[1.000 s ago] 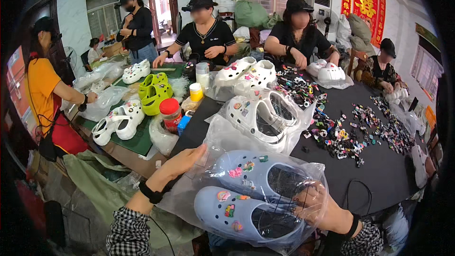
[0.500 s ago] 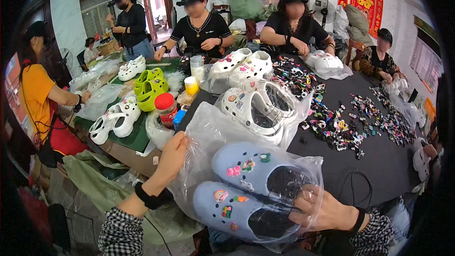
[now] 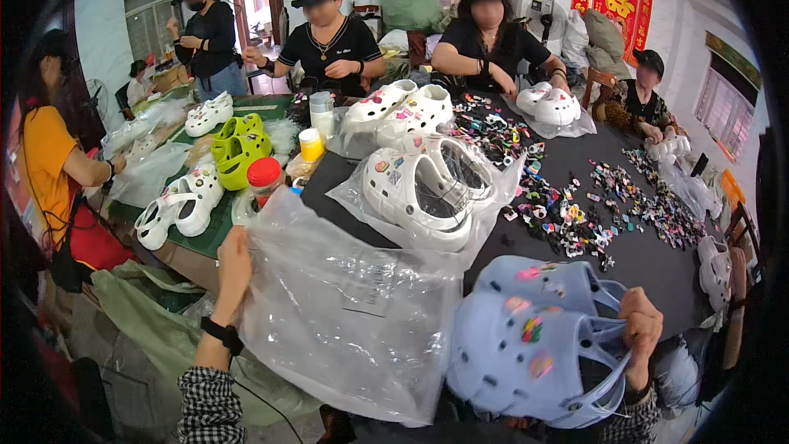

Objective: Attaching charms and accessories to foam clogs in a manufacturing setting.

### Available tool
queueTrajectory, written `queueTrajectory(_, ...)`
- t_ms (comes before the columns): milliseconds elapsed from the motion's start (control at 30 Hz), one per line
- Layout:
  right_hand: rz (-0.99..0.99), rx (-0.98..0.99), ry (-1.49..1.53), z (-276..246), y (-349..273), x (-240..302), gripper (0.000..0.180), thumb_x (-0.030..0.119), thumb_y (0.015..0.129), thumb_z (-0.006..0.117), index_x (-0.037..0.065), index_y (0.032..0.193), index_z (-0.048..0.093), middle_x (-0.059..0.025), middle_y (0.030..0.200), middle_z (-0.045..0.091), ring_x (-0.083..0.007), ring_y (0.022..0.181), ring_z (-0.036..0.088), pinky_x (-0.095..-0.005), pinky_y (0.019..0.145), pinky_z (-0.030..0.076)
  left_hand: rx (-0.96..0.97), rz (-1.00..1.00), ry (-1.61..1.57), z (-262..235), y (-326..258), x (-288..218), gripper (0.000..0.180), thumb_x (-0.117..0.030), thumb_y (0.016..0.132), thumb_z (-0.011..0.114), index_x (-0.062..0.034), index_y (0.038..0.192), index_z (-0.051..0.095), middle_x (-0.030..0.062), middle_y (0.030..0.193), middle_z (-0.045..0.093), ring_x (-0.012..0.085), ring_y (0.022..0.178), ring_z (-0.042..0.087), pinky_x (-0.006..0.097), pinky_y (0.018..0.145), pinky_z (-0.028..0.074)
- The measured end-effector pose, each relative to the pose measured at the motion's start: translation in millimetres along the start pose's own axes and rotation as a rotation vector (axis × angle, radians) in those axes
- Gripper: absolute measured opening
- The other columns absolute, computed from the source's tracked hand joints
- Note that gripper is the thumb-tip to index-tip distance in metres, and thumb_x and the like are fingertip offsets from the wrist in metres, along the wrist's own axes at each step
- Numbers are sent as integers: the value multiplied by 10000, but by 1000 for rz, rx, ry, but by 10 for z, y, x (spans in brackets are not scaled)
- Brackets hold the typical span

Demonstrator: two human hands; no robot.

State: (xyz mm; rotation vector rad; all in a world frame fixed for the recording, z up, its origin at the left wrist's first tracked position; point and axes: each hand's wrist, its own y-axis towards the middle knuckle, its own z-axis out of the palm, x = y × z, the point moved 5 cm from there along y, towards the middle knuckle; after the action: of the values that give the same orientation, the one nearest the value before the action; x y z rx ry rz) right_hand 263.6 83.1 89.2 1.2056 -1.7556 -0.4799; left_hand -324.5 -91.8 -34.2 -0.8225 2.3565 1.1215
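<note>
My left hand (image 3: 235, 270) is closed on the left upper edge of a clear plastic bag (image 3: 320, 345), which hangs flat and slack with a label patch on it. In my right hand (image 3: 643, 330) is a pair of light blue clogs (image 3: 497, 362), gripped at the heel straps. Colourful charms sit on their toes, and the pair is tilted with toes pointing left. The clogs are outside the bag, close to its right edge. Just beyond the bag, white clogs (image 3: 411, 210) lie in clear plastic on the black tabletop (image 3: 538, 259).
Loose charms (image 3: 567, 218) are scattered over the table's right side. Lime green clogs (image 3: 238, 152), white clogs (image 3: 185, 205), a red-lidded jar (image 3: 263, 177) and a yellow-banded pot (image 3: 311, 145) stand left. Several people work around the table; one in orange (image 3: 62, 152) stands at left.
The blue clogs have come out of the plastic bag and moved right in my right hand. My left hand has moved left and down, still holding the bag.
</note>
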Motion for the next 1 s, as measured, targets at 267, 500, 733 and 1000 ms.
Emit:
queueTrajectory(267, 72, -332, -95, -22, -33, -270, 544, 455, 922, 451, 69, 580, 276, -65, 657, 344, -186, 642, 325, -318, 618, 266, -131, -194, -459, -488, -43, -63, 376, 22, 866, 367, -62, 1148, 601, 9, 955, 643, 71, 755, 526, 223, 659, 402)
queueTrajectory(500, 262, -378, -41, 69, -291, -590, 558, 486, 954, 407, 70, 605, 275, -52, 671, 309, -180, 647, 303, -319, 619, 236, 55, -5, -448, -507, 440, -400, 265, -198, 884, 518, -27, 899, 720, -21, 927, 682, 83, 787, 530, 251, 716, 390)
queueTrajectory(733, 128, -63, -233, 513, 22, -21, 537, 472, 904, 444, 20, 633, 344, -88, 684, 335, -224, 680, 341, -360, 623, 260, -654, 238, 90, -1252, 1721, -360, 450, -129, 847, 547, -14, 1281, 529, 215, 1364, 477, 358, 1244, 458, 380, 1036, 353)
queueTrajectory(1000, 114, 43, -263, 607, 87, 225, 426, 358, 890, 519, -20, 695, 491, -159, 771, 482, -305, 739, 467, -414, 721, 365, -883, -311, 227, -1000, 1848, 1080, 988, -218, 764, 682, 99, 1456, 53, 342, 1493, 132, 458, 1404, 96, 446, 1160, 139)
